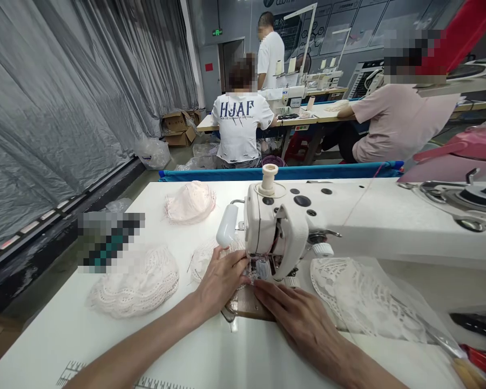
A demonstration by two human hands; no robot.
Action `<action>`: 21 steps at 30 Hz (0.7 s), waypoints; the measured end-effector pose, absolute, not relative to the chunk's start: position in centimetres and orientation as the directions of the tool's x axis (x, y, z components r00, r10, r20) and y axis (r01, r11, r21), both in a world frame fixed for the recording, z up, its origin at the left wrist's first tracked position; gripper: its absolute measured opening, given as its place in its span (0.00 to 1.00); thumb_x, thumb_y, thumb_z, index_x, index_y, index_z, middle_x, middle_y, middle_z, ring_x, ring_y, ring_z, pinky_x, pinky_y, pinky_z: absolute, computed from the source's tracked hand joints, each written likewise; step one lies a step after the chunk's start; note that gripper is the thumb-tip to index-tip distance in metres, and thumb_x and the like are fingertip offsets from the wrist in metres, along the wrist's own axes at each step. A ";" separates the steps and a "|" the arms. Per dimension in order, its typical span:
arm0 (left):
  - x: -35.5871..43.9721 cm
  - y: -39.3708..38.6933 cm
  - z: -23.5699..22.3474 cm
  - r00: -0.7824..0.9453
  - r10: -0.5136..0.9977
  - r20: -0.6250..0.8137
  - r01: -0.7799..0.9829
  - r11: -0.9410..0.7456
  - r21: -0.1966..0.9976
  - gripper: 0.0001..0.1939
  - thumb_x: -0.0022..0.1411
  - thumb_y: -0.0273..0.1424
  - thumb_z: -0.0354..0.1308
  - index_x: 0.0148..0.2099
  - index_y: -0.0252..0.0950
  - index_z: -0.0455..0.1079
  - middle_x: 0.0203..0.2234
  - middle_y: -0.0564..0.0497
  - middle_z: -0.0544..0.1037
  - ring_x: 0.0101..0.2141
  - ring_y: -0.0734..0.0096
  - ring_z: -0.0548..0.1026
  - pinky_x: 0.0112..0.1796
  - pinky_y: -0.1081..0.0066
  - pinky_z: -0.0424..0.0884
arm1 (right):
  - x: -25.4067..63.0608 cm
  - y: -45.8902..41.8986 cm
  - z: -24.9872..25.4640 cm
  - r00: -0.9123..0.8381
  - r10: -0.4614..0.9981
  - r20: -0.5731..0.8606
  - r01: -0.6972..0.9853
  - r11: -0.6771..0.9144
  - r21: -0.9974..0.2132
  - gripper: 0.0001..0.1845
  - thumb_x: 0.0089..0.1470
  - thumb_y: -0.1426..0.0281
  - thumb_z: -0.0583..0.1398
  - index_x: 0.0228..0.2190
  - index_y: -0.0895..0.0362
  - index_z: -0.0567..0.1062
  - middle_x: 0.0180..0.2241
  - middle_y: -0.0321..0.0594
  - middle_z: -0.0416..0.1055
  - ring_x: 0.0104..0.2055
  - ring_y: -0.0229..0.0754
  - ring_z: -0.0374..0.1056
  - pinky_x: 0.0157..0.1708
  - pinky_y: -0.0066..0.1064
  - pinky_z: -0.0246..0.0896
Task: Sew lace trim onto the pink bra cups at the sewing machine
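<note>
Where sewing machine [260,222] overhangs, left hand [223,274] half-curled, right hand [302,310] flattish, holds unclear, lace piece [140,286] leftward

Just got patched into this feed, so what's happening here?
A person is working pale lace at a white sewing machine. The left hand rests on the lace beside the sewing end; the right hand lies flat with its fingertips close by, though whether it touches the lace is unclear. A lace bundle and a pinkish piece lie on the table to the left, with more lace on the right.
</note>
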State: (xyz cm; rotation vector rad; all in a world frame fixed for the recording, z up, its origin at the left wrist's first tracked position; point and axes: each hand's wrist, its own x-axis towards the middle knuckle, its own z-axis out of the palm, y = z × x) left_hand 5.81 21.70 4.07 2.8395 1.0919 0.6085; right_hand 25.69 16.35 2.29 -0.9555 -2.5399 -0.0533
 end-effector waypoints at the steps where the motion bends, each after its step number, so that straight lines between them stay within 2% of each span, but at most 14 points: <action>1: 5.8 21.7 4.0 0.676 0.649 0.350 0.634 -0.754 0.175 0.16 0.68 0.30 0.44 0.30 0.38 0.67 0.23 0.57 0.71 0.30 0.75 0.71 0.50 0.59 0.59 | 25.7 16.4 2.2 -0.674 0.621 0.400 0.637 0.763 -0.113 0.28 0.48 0.88 0.46 0.49 0.63 0.69 0.51 0.51 0.69 0.37 0.43 0.72 0.30 0.33 0.68; 8: 5.9 21.5 3.0 0.656 0.637 0.406 0.654 -0.748 0.116 0.14 0.69 0.28 0.44 0.32 0.36 0.66 0.30 0.55 0.73 0.34 0.76 0.72 0.53 0.58 0.54 | 25.8 16.4 1.6 -0.663 0.611 0.433 0.648 0.757 -0.076 0.26 0.49 0.87 0.46 0.48 0.62 0.69 0.50 0.50 0.69 0.38 0.44 0.72 0.32 0.34 0.69; 12: 6.0 19.9 2.9 0.633 0.615 0.471 0.666 -0.742 0.075 0.09 0.67 0.22 0.44 0.40 0.34 0.66 0.37 0.50 0.74 0.37 0.75 0.72 0.47 0.63 0.58 | 25.7 16.3 1.9 -0.662 0.594 0.458 0.633 0.770 -0.084 0.23 0.53 0.86 0.46 0.46 0.64 0.70 0.49 0.51 0.70 0.39 0.44 0.71 0.31 0.34 0.68; 15: 6.0 18.8 3.1 0.662 0.592 0.460 0.629 -0.773 0.090 0.09 0.66 0.20 0.45 0.43 0.34 0.65 0.36 0.52 0.75 0.38 0.75 0.72 0.43 0.65 0.58 | 25.7 16.1 2.4 -0.672 0.566 0.477 0.614 0.786 -0.068 0.20 0.57 0.84 0.45 0.45 0.64 0.70 0.46 0.51 0.72 0.38 0.43 0.71 0.31 0.33 0.67; 21: 5.9 18.5 3.2 0.673 0.568 0.475 0.611 -0.788 0.077 0.10 0.67 0.21 0.44 0.43 0.34 0.66 0.37 0.51 0.76 0.39 0.74 0.72 0.43 0.63 0.58 | 25.7 15.9 2.8 -0.684 0.557 0.471 0.603 0.795 -0.065 0.17 0.61 0.79 0.45 0.42 0.63 0.72 0.43 0.50 0.73 0.35 0.42 0.70 0.27 0.32 0.64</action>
